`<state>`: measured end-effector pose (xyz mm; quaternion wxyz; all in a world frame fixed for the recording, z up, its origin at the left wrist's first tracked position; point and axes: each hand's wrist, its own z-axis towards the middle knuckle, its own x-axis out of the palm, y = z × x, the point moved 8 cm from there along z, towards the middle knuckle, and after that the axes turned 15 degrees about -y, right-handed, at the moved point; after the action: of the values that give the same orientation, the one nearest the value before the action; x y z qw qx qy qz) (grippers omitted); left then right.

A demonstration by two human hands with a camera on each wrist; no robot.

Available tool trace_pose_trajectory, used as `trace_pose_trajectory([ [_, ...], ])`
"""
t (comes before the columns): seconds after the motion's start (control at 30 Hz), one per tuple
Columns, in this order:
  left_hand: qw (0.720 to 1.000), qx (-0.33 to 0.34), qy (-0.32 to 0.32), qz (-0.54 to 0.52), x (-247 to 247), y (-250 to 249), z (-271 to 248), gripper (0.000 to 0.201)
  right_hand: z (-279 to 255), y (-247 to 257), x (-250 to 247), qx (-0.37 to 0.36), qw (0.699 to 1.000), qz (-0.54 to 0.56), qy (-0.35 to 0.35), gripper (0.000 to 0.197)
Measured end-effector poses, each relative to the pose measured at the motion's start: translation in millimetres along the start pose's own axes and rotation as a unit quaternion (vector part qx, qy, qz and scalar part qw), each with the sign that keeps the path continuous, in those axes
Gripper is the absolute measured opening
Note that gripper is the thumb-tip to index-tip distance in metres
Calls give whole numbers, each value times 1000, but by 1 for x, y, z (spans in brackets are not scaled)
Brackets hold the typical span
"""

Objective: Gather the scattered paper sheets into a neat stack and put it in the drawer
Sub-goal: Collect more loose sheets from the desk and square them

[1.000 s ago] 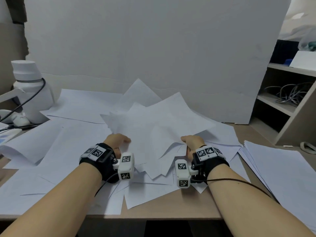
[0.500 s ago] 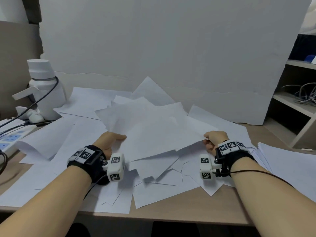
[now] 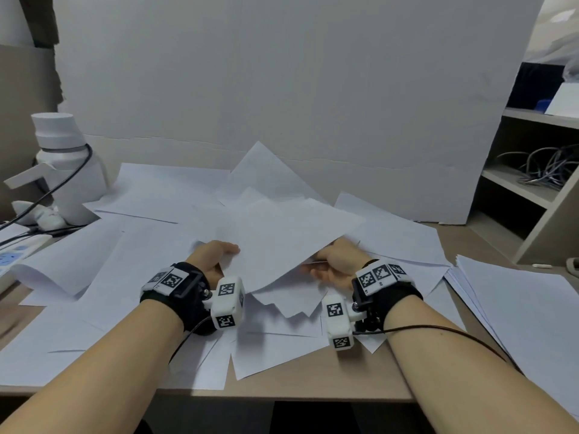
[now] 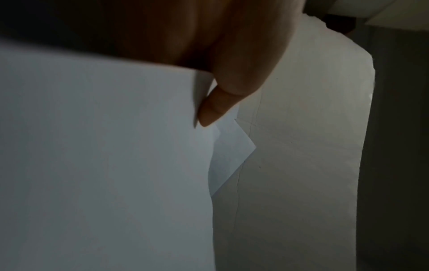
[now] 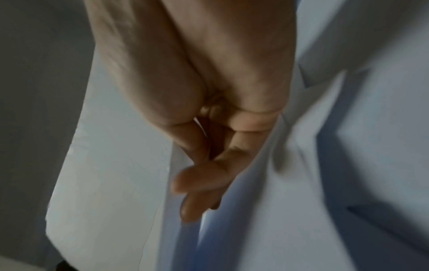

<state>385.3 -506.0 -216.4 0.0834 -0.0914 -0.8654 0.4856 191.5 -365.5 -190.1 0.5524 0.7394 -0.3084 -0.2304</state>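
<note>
left hand: [image 3: 210, 257] grips the left edge of a loose bundle of white paper sheets [image 3: 275, 242], thumb on top, other fingers hidden under the paper. Left wrist view agrees: thumb [image 4: 216, 108] pressed onto the sheet edge, paper fills the area below the palm.
right hand: [image 3: 336, 261] grips the right edge of the same bundle; fingers [image 5: 199, 179] curled under the sheets, paper on both sides of them. Right wrist view is blurred, so exact finger count on the paper can't be read.
held bundle: spans between the two hands, raised off the wooden desk [image 3: 313, 383], far edge tilted up away from the wrists. Corners misaligned, not squared.
loose sheets: more white paper [image 3: 131, 267] spread flat on the desk under and outside both hands, overlapping at mixed angles; some pokes out below the bundle just in front of the wrists.
side pile: separate stack of white sheets [image 3: 526, 308] well right of the right hand, at the desk's right edge.
drawer: can't tell where it is, not in any view.
left of left hand: white plastic bottle [image 3: 67, 170] with a black cable [image 3: 47, 195] across it; white power strip [image 3: 15, 255] further out.
beyond hands: white cardboard backdrop [image 3: 297, 89] standing at the desk's far edge.
right of right hand: wooden shelf unit [image 3: 539, 195] holding grey cables [image 3: 545, 167].
</note>
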Motion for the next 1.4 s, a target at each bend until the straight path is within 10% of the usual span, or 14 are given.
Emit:
trace_pose_trajectory([
  [0.13,996,43,-60,52,-15,-6,10,27,-8,-1,-3,15,997,-72,28,22],
  [0.37,990,133,-52,15,-36,-25,12,33,24,8,-91,32,960,-24,-276,12],
  [0.67,982,176,37,-61,-60,-46,2,28,33,18,-74,61,975,-52,-207,28],
  [0.93,987,124,70,-76,-59,-43,3,22,41,74,-84,-183,930,-188,-259,16],
  [1.4,989,103,97,-52,-67,-36,16,36,34,146,-98,-325,864,-270,-273,18],
])
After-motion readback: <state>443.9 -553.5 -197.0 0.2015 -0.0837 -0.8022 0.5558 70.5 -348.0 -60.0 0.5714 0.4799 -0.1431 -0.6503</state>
